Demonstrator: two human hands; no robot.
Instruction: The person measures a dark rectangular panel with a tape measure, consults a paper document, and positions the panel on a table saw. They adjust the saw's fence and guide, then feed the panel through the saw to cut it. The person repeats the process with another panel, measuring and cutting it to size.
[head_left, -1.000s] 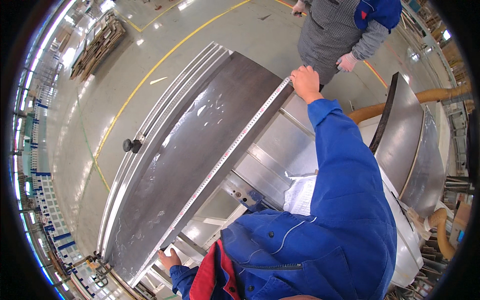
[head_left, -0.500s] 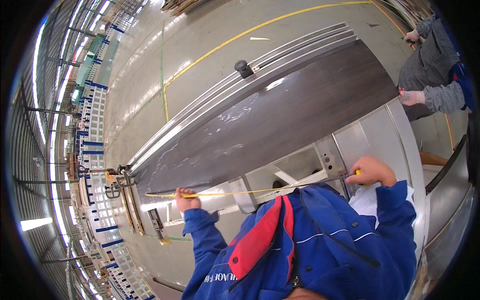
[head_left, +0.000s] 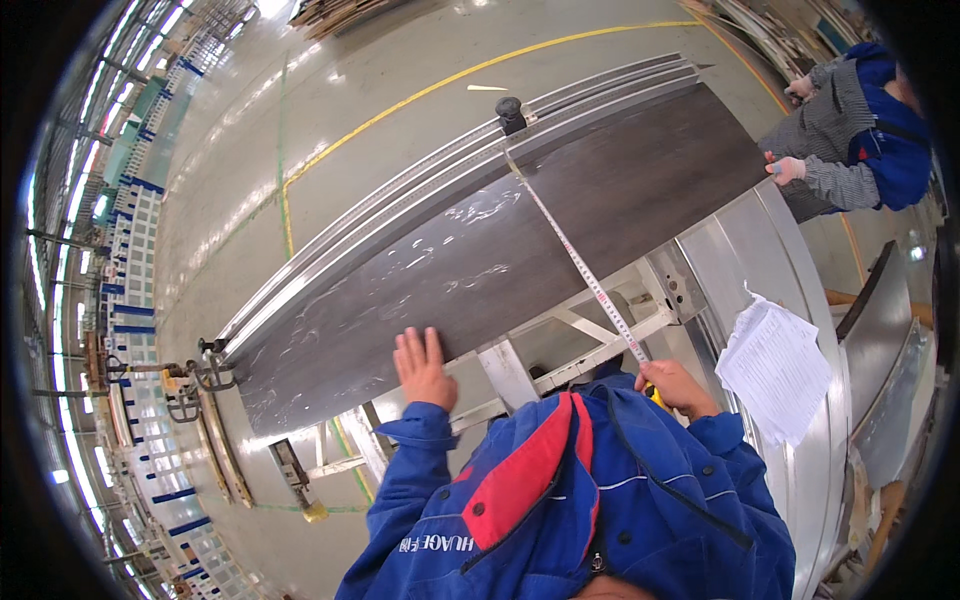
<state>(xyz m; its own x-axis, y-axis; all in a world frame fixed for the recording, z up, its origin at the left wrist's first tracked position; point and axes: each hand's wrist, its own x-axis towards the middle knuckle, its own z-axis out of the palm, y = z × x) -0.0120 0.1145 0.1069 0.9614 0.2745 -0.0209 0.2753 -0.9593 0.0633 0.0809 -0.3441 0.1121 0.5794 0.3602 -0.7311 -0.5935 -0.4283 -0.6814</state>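
A long dark wood-grain board (head_left: 640,170) with a shiny, wrinkled film lies across the machine table in front of me. My left hand (head_left: 425,372) rests on the board's near edge with its fingers spread, holding nothing. In my right hand (head_left: 678,388), closed at the near side of the frame, is a yellow tape measure (head_left: 656,397). Its pale blade (head_left: 572,252) runs out over the board's width to the far edge, close to a black knob (head_left: 510,115) on the aluminium fence (head_left: 600,108).
A co-worker's gloved hand (head_left: 787,169) touches the board's right end. Written paper sheets (head_left: 775,368) lie on the metal table (head_left: 740,235) at right. Open framework (head_left: 590,325) shows below the board's near edge. Clamps (head_left: 190,385) stand at far left.
The tape has swung from lying along the near edge to crossing the board. My left hand has let go of it and lies on the board; my right hand has moved left, uncovering the papers.
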